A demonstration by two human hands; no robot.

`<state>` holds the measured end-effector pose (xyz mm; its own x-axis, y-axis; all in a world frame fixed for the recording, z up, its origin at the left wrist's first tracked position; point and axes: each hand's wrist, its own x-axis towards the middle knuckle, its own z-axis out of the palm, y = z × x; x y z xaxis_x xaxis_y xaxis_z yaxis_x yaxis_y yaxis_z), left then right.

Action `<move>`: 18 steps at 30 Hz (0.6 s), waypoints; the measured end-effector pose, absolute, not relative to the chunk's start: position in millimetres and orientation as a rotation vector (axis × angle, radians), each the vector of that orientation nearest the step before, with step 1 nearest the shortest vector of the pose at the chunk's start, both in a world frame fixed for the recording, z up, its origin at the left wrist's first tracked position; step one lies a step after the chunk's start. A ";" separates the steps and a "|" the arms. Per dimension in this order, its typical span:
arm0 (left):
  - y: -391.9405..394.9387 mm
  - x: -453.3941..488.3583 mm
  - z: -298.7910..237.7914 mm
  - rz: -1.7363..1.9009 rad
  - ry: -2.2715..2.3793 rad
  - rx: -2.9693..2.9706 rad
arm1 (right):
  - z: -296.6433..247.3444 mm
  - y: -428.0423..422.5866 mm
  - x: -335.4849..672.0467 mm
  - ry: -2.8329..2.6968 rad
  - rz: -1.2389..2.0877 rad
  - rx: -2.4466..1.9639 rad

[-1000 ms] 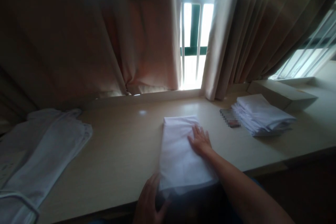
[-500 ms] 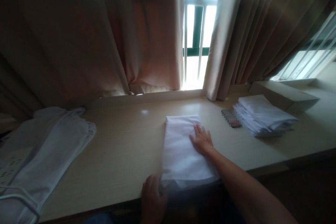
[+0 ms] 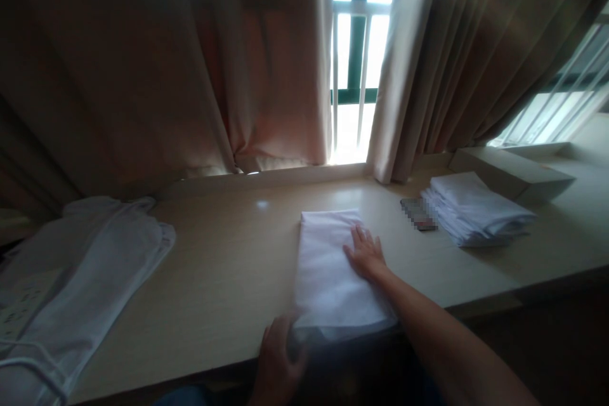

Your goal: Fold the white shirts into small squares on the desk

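Observation:
A white folded cloth (image 3: 326, 266) lies lengthwise on the pale wooden counter (image 3: 223, 266), its near end hanging over the front edge. My right hand (image 3: 365, 254) rests flat on the cloth's right side, fingers stretched out. My left hand (image 3: 278, 361) is at the counter's front edge and grips the cloth's near left corner, thumb on top.
A stack of folded white cloths (image 3: 478, 208) sits at the right, with a small dark object (image 3: 419, 213) beside it and a flat box (image 3: 511, 171) behind. A heap of unfolded white fabric (image 3: 80, 285) covers the left end. Curtains (image 3: 476, 44) and a barred window (image 3: 354, 51) stand behind.
My left hand has shifted slightly at the cloth's near corner along the front edge. My right hand has stayed flat on the cloth.

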<state>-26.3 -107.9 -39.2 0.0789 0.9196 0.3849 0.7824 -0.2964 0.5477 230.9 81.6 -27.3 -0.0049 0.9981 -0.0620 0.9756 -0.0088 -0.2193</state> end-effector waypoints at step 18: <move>-112.1 -51.6 -58.6 1.060 1.684 2.452 | -26.5 80.6 230.1 -2.126 0.299 -2.124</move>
<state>-51.6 -112.1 -58.6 0.2059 0.8225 0.5301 0.8337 -0.4311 0.3450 230.1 80.6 -26.5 -0.0069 0.9985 -0.0537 0.9745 -0.0054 -0.2242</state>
